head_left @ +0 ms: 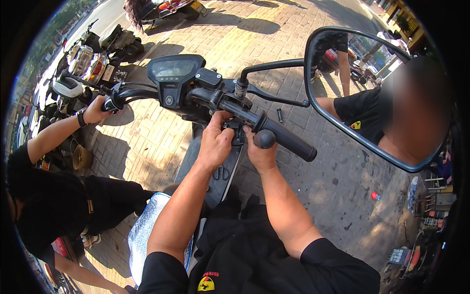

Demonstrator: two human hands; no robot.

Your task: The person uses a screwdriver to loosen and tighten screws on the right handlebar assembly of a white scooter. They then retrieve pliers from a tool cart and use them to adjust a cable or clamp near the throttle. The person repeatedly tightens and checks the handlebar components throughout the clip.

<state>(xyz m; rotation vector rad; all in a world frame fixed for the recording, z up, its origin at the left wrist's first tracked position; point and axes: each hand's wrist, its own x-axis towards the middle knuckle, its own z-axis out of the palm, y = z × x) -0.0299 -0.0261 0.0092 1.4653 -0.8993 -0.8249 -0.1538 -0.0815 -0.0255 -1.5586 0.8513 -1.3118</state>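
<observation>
My left hand (218,139) grips a black switch housing (237,134) just below the right handlebar tube of an electric scooter. My right hand (260,154) is closed around a round-ended black handle (264,139), likely a screwdriver, at the housing's right side; its tip is hidden. The black rubber grip (289,137) runs to the right above that hand. The display (175,72), brake lever (279,98) and a large mirror (377,98) sit around the handlebar. A dark bolt-like object (280,115) shows against the pavement beyond the bar.
Another person (58,201) in black stands at left, a hand (98,108) on the left grip. Parked scooters (88,63) line the upper left. A silver padded cover (152,230) lies by my left forearm. A bucket (82,156) and a small red object (375,195) are on the pavement.
</observation>
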